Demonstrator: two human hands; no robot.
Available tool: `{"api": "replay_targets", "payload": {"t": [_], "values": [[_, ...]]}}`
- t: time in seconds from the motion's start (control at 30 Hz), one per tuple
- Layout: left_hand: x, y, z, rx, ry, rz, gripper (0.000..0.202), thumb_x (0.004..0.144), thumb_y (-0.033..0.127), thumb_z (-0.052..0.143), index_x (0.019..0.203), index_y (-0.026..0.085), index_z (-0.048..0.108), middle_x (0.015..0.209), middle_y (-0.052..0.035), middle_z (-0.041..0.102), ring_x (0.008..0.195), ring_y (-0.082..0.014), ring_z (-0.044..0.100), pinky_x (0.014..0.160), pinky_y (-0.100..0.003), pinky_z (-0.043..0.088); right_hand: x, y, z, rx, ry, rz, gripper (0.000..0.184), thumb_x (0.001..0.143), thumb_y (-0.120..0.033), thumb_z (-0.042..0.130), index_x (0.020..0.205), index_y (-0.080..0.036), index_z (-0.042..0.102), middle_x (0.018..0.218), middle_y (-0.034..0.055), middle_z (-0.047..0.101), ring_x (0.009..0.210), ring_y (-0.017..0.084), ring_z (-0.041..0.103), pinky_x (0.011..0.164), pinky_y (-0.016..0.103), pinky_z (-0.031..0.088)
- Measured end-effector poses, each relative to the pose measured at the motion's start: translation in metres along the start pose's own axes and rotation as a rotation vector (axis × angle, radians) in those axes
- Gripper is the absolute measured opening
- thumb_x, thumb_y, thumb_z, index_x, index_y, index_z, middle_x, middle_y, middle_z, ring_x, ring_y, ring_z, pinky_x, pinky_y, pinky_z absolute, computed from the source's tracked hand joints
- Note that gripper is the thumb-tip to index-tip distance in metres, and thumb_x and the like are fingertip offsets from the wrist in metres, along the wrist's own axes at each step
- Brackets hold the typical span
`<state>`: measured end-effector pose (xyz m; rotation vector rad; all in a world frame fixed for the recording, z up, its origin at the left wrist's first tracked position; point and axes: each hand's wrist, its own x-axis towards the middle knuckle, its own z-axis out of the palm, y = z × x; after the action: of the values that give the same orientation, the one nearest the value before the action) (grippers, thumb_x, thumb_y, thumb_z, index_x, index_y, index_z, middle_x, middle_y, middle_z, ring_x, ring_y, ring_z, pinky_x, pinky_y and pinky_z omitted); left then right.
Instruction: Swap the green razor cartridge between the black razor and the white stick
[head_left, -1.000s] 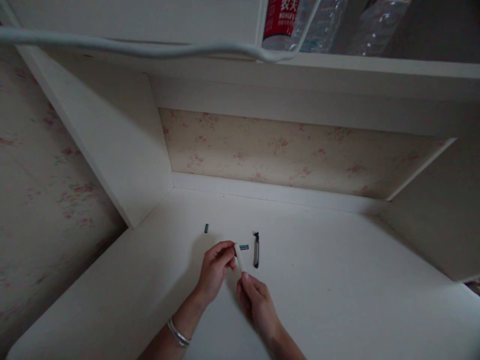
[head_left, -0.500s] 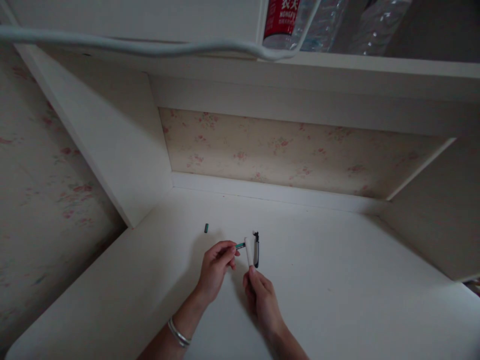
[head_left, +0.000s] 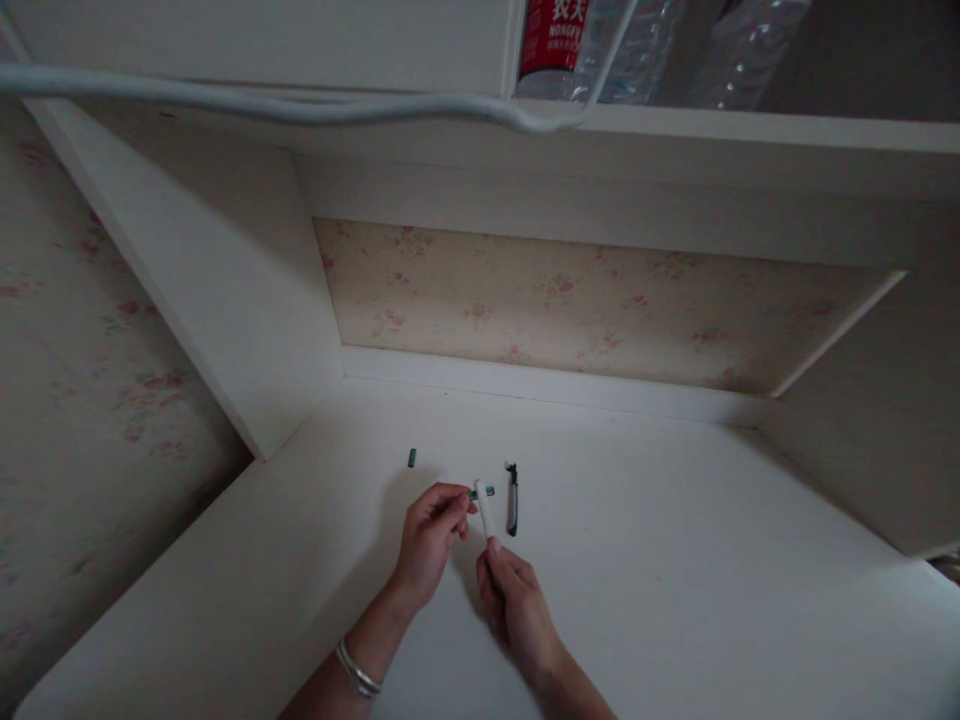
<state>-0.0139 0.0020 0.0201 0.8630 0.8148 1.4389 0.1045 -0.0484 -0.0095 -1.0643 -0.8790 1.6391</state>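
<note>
My left hand (head_left: 429,535) is closed in a pinch, and its fingertips meet the near end of a small green piece (head_left: 487,491) just above the white desk (head_left: 675,580). My right hand (head_left: 514,600) grips the lower end of a short white tube (head_left: 484,508). The tube stands tilted and crosses in front of the green piece. A slim black pen-like part (head_left: 511,498) lies on the desk just right of the tube. Left of my hands lies a second small green piece (head_left: 412,458). A silver bangle (head_left: 356,668) is on my left wrist.
The desk sits in a white alcove with a side panel (head_left: 247,330) on the left, a slanted panel (head_left: 862,400) on the right and floral wallpaper (head_left: 570,300) behind. On the shelf above are plastic water bottles (head_left: 555,45) and a white cable (head_left: 262,100).
My left hand let go of the tube's top and pinched the green piece. My right hand swung the tube right to the black part, then back left.
</note>
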Motion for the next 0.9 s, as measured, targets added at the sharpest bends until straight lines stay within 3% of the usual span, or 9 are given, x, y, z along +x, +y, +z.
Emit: {"api": "replay_targets", "payload": {"t": [0.1,0.23,0.37,0.5,0.63,0.77,0.9], "values": [[0.0003,-0.0001,0.0002,0.011,-0.005,0.005,0.022,0.075,0.033,0.073,0.085,0.014,0.067,0.072,-0.0033,0.063,0.057,-0.0093,0.048,0.054,-0.021,0.039,0.0024,0.0052,-0.0027,-0.010,0.058,-0.080,0.059,0.077,-0.074,0.059,0.063,-0.019,0.042,0.052,-0.0073,0.030,0.043,0.007,0.019,0.039,0.021,0.010],[0.0009,-0.0004,0.0000,0.007,-0.017,0.019,0.020,0.075,0.032,0.073,0.082,0.014,0.067,0.065,-0.0007,0.059,0.057,-0.0100,0.048,0.054,-0.022,0.038,0.0026,0.0072,-0.0054,-0.128,-0.049,-0.063,0.059,0.082,-0.074,0.052,0.065,-0.018,0.046,0.050,-0.0067,0.030,0.043,0.008,0.020,0.041,0.023,0.010],[0.0010,-0.0016,-0.0015,0.058,-0.024,0.033,0.021,0.078,0.032,0.071,0.089,0.014,0.067,0.074,-0.0043,0.064,0.060,-0.0110,0.049,0.056,-0.023,0.040,0.0027,0.0042,-0.0064,-0.092,0.085,-0.109,0.060,0.081,-0.075,0.053,0.064,-0.019,0.043,0.053,-0.0066,0.029,0.044,0.008,0.018,0.041,0.023,0.011],[0.0005,-0.0022,-0.0020,0.056,-0.036,0.041,0.019,0.078,0.031,0.071,0.085,0.014,0.067,0.069,-0.0020,0.060,0.058,-0.0103,0.048,0.055,-0.022,0.039,0.0020,0.0033,-0.0053,-0.148,-0.018,-0.091,0.059,0.083,-0.074,0.052,0.064,-0.018,0.044,0.052,-0.0058,0.030,0.045,0.009,0.020,0.041,0.023,0.011],[0.0005,-0.0028,-0.0016,0.032,-0.032,0.034,0.020,0.077,0.030,0.071,0.088,0.014,0.067,0.075,-0.0041,0.063,0.060,-0.0107,0.049,0.056,-0.022,0.040,0.0014,0.0053,-0.0044,-0.095,0.057,-0.096,0.060,0.080,-0.076,0.053,0.065,-0.019,0.043,0.053,-0.0064,0.029,0.045,0.009,0.020,0.041,0.023,0.011],[0.0012,-0.0027,-0.0007,-0.010,-0.042,0.036,0.018,0.077,0.029,0.071,0.085,0.014,0.067,0.067,-0.0011,0.058,0.058,-0.0099,0.047,0.055,-0.022,0.039,0.0016,0.0070,-0.0042,-0.128,-0.030,-0.070,0.058,0.082,-0.074,0.053,0.065,-0.019,0.043,0.052,-0.0067,0.029,0.045,0.009,0.020,0.041,0.023,0.012],[0.0010,-0.0015,-0.0005,-0.015,-0.035,0.031,0.020,0.076,0.029,0.072,0.087,0.014,0.067,0.070,-0.0022,0.060,0.063,-0.0115,0.051,0.056,-0.022,0.040,0.0018,0.0028,-0.0029,-0.097,0.068,-0.100,0.062,0.078,-0.077,0.053,0.064,-0.018,0.043,0.053,-0.0063,0.029,0.046,0.008,0.021,0.041,0.022,0.012]]}}
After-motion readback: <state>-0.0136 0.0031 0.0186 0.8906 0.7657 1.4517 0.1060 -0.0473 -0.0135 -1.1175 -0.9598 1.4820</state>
